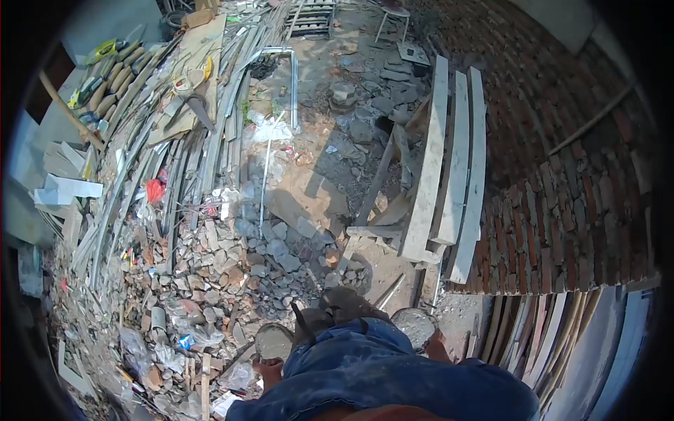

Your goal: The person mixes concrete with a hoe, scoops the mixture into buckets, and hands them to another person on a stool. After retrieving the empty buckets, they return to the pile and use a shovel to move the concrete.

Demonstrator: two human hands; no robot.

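My left hand (269,370) is closed at the near edge of a round bucket (274,342) holding grey, mortar-like material, beside my left leg. On the other side, my right hand (437,345) grips a second round bucket (414,327) with similar grey contents. Both buckets hang low by my legs, and their handles are mostly hidden by my fingers. My blue clothing (351,361) fills the space between them, with my dark shoes (347,305) just ahead.
Broken rubble (210,281) covers the ground to the left, with long metal strips (168,189) beyond. Pale concrete beams (456,168) lean ahead on the right, near a brick wall (547,217). Upright planks (533,337) stand at the lower right.
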